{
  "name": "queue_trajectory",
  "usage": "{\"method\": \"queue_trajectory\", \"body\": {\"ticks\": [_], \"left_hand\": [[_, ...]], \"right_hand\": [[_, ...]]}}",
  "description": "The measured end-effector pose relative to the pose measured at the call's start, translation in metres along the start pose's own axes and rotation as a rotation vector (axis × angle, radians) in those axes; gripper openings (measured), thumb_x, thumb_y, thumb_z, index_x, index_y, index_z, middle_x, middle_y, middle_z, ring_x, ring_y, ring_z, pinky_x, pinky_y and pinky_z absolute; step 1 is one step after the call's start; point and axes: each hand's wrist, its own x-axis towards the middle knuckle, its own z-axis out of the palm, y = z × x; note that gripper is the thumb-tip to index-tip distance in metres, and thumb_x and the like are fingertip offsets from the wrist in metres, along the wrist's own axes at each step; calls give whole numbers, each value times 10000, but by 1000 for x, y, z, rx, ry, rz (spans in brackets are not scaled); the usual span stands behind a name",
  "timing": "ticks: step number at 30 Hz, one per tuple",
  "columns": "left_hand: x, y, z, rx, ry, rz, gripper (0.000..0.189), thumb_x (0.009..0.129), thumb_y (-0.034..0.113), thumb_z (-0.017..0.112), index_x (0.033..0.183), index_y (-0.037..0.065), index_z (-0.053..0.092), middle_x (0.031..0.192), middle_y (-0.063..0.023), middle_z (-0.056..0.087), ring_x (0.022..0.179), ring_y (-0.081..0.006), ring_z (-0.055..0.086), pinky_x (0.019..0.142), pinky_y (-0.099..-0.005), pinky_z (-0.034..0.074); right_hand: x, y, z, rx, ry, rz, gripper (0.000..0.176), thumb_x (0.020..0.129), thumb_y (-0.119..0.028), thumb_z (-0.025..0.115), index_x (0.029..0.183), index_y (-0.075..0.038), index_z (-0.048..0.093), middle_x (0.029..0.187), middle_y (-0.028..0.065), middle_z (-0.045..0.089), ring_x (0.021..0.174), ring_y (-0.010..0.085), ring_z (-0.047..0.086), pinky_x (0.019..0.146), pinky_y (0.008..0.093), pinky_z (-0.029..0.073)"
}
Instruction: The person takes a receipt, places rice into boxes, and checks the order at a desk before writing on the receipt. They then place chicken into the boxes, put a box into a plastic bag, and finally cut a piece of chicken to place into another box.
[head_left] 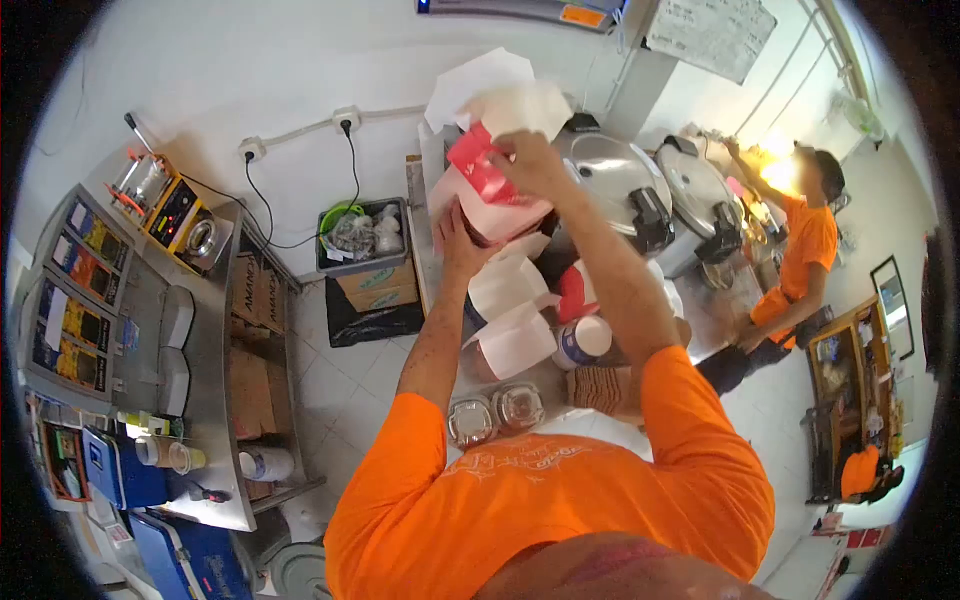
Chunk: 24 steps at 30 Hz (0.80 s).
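Currently handled: red-and-white carton (487,180), in front of the wall on the work counter, between the two hands, flaps raised.
Right hand (530,163): fingers bent, drawn together and clamped on the carton at its red panel, near the pale upper flap.
Left hand (460,243): set against the near left side of the carton; fingers partly hidden, so whether they grip or only brace cannot be told.
Upper flap: pale, blurred, beyond the right hand.
Adjacent cartons: open upper carton (508,284) and open lower carton (517,341), in a row on the body side of the handled carton.
Cup: paper cup (583,341), white and blue, just right of the lower carton.
Near edge: two clear lidded containers (494,413), side by side; brown cardboard stack (602,390) to their right.
Right of the right forearm: two large metal cookers (660,180) with dark handles.
Left of the counter: grey bin (330,262) holding bags, above a cardboard box (380,287).
Far left bench: yellow-and-black machine (182,222).
Co-worker (808,240): orange shirt, beyond the cookers, one arm raised toward the wall.
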Motion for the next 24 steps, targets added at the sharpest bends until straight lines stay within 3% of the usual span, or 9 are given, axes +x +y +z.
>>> {"method": "queue_trajectory", "body": {"ticks": [2, 6, 8, 9, 11, 14, 17, 21, 24], "left_hand": [[-16, 23, -9, 126, -35, -8, 1240, 485, 493, 860, 1428, 40, 196, 1350, -270, 340, 1253, -432, 327, 1057, -544, 219], [2, 104, -45, 247, 76, -156, 1259, 473, 587, 822, 1419, 26, 210, 1360, -234, 340, 1257, -408, 332, 1029, -582, 192], [10, 161, -80, 139, 239, 164, 1237, 472, 581, 818, 1413, 35, 228, 1347, -221, 340, 1264, -399, 309, 1014, -590, 195], [14, 181, -92, 139, 216, 162, 1237, 472, 581, 818, 1413, 35, 228, 1347, -221, 340, 1264, -399, 309, 1014, -590, 195], [19, 211, -109, 190, -111, 302, 1218, 467, 555, 822, 1400, 27, 243, 1323, -222, 348, 1259, -395, 300, 1010, -586, 199], [2, 232, -110, 121, -184, 360, 1168, 493, 497, 821, 1388, 7, 251, 1309, -218, 359, 1225, -391, 333, 1023, -553, 209], [-22, 212, -112, 76, -201, 430, 1117, 543, 414, 821, 1392, -13, 233, 1307, -235, 351, 1222, -391, 329, 1036, -517, 213], [-56, 201, -109, -458, -134, 240, 1167, 599, 346, 816, 1429, -55, 101, 1373, -216, 258, 1286, -336, 285, 1057, -466, 242], [-74, 224, -88, -643, -276, 270, 1226, 564, 361, 823, 1426, -63, 60, 1367, -195, 262, 1261, -305, 328, 1054, -420, 265]], "right_hand": [[-6, 5, -19, 12, 70, -174, 283, 805, -224, 659, 952, 17, 670, 847, 189, 674, 806, 268, 676, 725, 338, 529], [-56, -19, -64, 172, 56, -10, 279, 771, -202, 713, 905, 38, 664, 730, 169, 647, 668, 175, 632, 657, 290, 505], [-87, -37, -80, 189, -15, 74, 273, 769, -193, 718, 904, 37, 662, 722, 162, 638, 666, 149, 617, 652, 277, 495], [-104, -43, -84, 207, -102, 146, 266, 768, -184, 724, 903, 36, 660, 715, 156, 629, 663, 124, 602, 648, 263, 485], [-135, -50, -93, 277, -66, 111, 284, 787, -248, 685, 908, 7, 661, 766, 170, 648, 649, 224, 626, 626, 321, 490], [-173, -39, -117, 490, 163, 124, 227, 863, -178, 616, 942, 31, 650, 845, 129, 676, 766, 134, 622, 705, 291, 499], [-213, 6, -168, 537, 623, 209, 202, 908, -159, 555, 985, -9, 666, 903, 62, 676, 788, 124, 623, 726, 249, 499], [-260, 57, -196, 275, 546, 352, 221, 919, -184, 543, 983, -8, 662, 861, 58, 677, 741, 108, 617, 642, 249, 501], [-286, 84, -182, 202, 199, 487, 394, 930, -337, 506, 1041, 19, 633, 895, 98, 634, 827, 163, 569, 804, 315, 456]]}}
